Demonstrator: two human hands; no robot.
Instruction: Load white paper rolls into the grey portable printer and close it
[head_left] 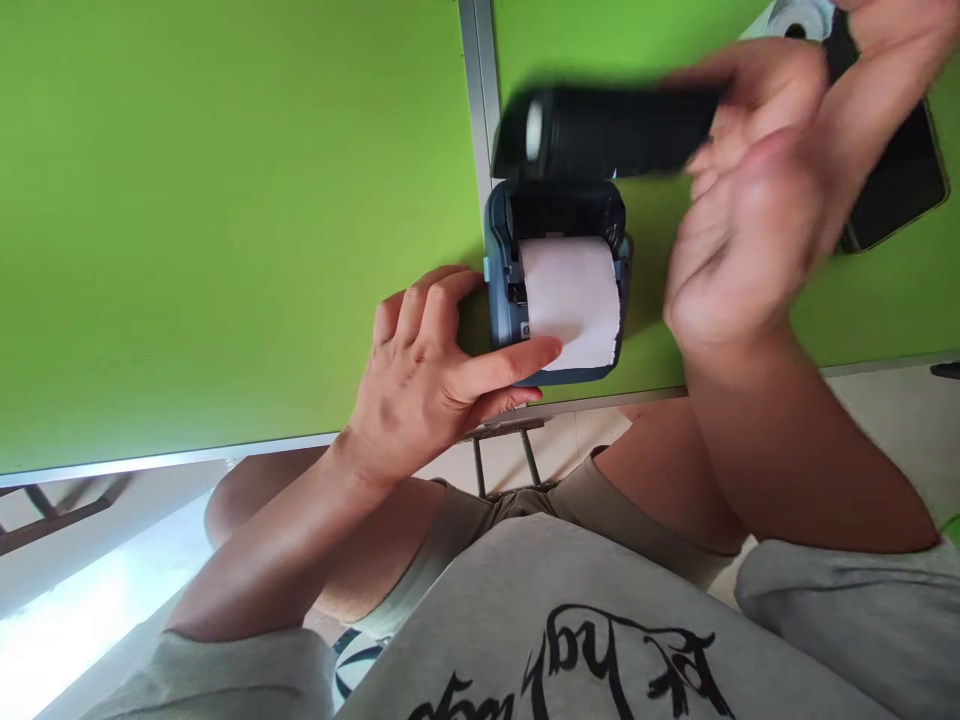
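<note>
My left hand [435, 370] steadies a small dark-blue receipt printer [496, 310] from its left side. Its index finger presses on the printer's white paper [574, 300], while the thumb is at the near edge. The printer's compartment is uncovered at the far end, and the paper hangs over its front. Just beyond and above it, a blurred black phone-like device [622, 130] with a pale oval spot is held level. My right hand [750, 220], smeared by motion, appears curled round the device's right end. Skin of a second arm overlaps there, which makes the fingers hard to separate.
The printer stands on a green table [225, 220] near its front edge. A metal strip [480, 80] crosses the tabletop. At the right lies a dark phone [904, 180]. A white roll [801, 18] is at the top right, near an arm [900, 70], apparently another person's.
</note>
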